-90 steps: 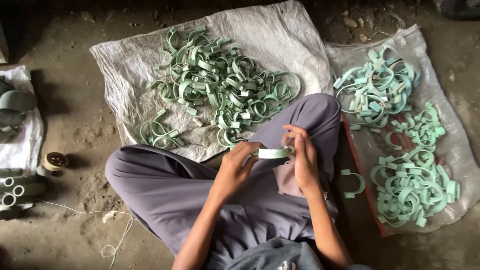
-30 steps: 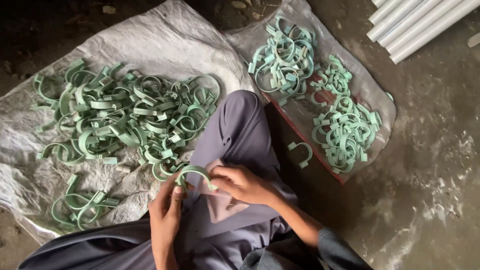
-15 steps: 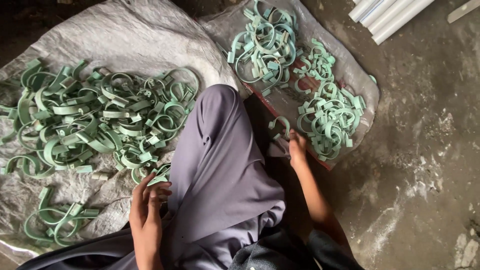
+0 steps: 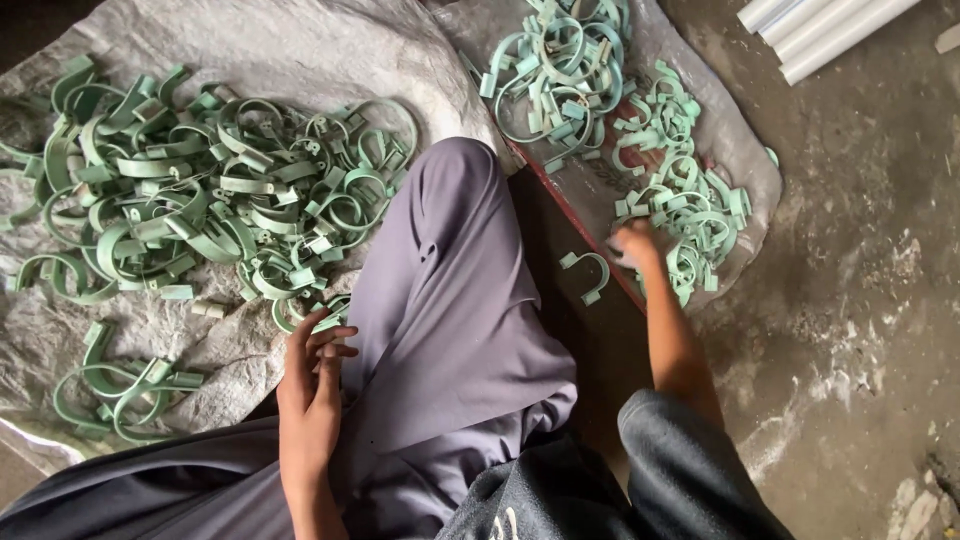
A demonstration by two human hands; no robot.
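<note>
Hands, two, bare, as I read them from the head camera: left hand [image 4: 312, 380] rests at the inner edge of the grey trouser leg [image 4: 450, 330], fingers loosely curled over one green clip [image 4: 322, 318] at the near fringe of the large clip pile [image 4: 210, 200]; I cannot tell whether it grips that piece or only touches it. Right hand [image 4: 635, 243] is stretched out to the near edge of the small clip pile [image 4: 690, 215], fingers down among the pieces and blurred, so I cannot tell whether it has closed on anything. Item: pale green clips, open C-shaped bands with squared tabs at the ends, larger ones on the left sack [image 4: 240, 60], smaller ones and a separate heap of big hoops [image 4: 555, 70] on the right sack [image 4: 745, 160]. One loose clip [image 4: 588, 272] lies alone on the dark strip between knee and right sack, just beside the right hand. Handling, by my judgement: light, springy rather than rigid, smooth enough to slide, not fragile; the pieces interlock, so lifting one may drag neighbours. Best hold looks to be across the curved back of the band, or by one end tab. Edges and room: a red strip [image 4: 560, 215] runs along the right sack's near edge; white pipes [image 4: 820, 30] lie well apart at the top right; bare concrete floor [image 4: 860, 330] opens to the right, while the raised knee stands between the two piles.
</note>
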